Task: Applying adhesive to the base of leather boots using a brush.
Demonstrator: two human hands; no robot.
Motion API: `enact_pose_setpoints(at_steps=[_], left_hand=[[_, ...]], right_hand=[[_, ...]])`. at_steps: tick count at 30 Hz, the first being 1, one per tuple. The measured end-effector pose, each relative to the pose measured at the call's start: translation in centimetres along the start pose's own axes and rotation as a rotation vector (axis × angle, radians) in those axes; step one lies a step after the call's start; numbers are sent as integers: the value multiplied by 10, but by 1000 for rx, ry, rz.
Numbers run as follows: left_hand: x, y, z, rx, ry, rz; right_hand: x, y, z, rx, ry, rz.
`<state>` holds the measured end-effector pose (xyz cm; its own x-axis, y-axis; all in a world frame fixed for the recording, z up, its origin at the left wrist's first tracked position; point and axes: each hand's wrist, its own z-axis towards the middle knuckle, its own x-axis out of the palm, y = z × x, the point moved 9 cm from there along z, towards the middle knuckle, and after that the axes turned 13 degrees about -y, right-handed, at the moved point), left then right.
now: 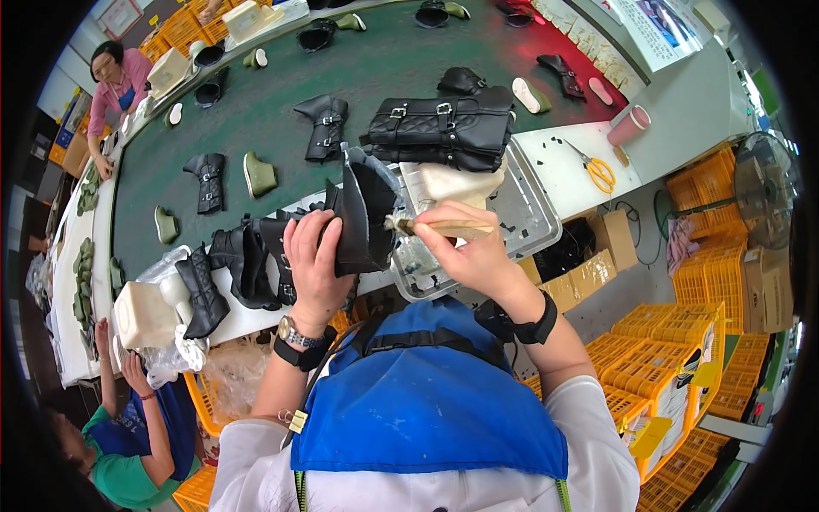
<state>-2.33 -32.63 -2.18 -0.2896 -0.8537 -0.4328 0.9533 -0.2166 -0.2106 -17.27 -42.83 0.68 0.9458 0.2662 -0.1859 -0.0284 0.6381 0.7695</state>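
Note:
My left hand (pixel 312 256) is closed round a black boot upper (pixel 363 235), its wide opening tilted toward my right. A brush (pixel 461 229) with a wooden handle is gripped in my right hand (pixel 478 260). Its pale bristles are at the rim of that opening; whether they touch it I cannot tell. Behind my hands, a white tub (pixel 456 183) stands in a clear plastic tray (pixel 546 205) with black scraps. Quilted black boot uppers with buckles (pixel 439 128) lie stacked just beyond. Several black boots (pixel 243 260) stand left of my left hand.
A green conveyor belt (pixel 264 119) carries black boots and green soles (pixel 261 173). Orange-handled scissors (pixel 601 175) and a pink cup (pixel 629 125) lie to the right. Yellow crates (pixel 665 328) and a fan (pixel 765 189) are at the right. Co-workers (pixel 128 81) work at the left.

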Motion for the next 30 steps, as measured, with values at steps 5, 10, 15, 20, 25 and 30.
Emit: enact_pose_setpoints(at_steps=[5,10,15,20,25,30], left_hand=[[-2,-1,3,84,26,75],[-1,5,0,60,-15,30],[-3,1,0,81,-25,-23],[1,-1,-3,69,30,-53],[6,0,-4,34,121,-61],[0,22,-1,-160,0,-217]], right_hand=[[12,7,-9,93,154,52],[14,-9,-17,301,142,224],[2,-33,-3,300,38,141],[0,-27,1,86,-2,-16],[-2,-10,1,-159,-52,-134],[-29,-38,-6,131,-170,-48]])
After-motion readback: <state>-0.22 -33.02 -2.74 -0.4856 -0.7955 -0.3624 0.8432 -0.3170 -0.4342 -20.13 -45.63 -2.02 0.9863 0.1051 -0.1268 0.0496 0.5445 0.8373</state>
